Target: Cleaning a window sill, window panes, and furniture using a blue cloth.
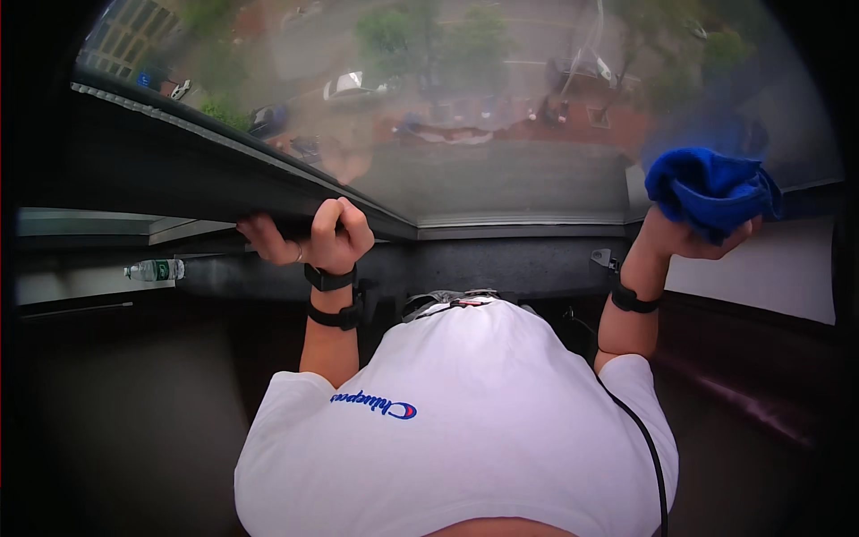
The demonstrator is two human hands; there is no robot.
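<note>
My right hand [673, 234] is closed on a bunched blue cloth [713, 186], raised at the right side of a window pane [501, 174]. The cloth appears to lie against the glass, where a faint reflection of it shows; the palm side is hidden behind it. On the left, my left hand [333, 240] is closed over the edge of a dark window frame [170, 161], with some fingers curled and partly out of sight behind it. Both wrists carry black straps.
Below the pane runs a grey sill [528, 259] with a small metal bracket [605, 259] at its right. A clear plastic bottle [155, 269] lies on its side at the far left. A black cable [646, 438] hangs over my right shoulder. Through the glass, a street shows far below.
</note>
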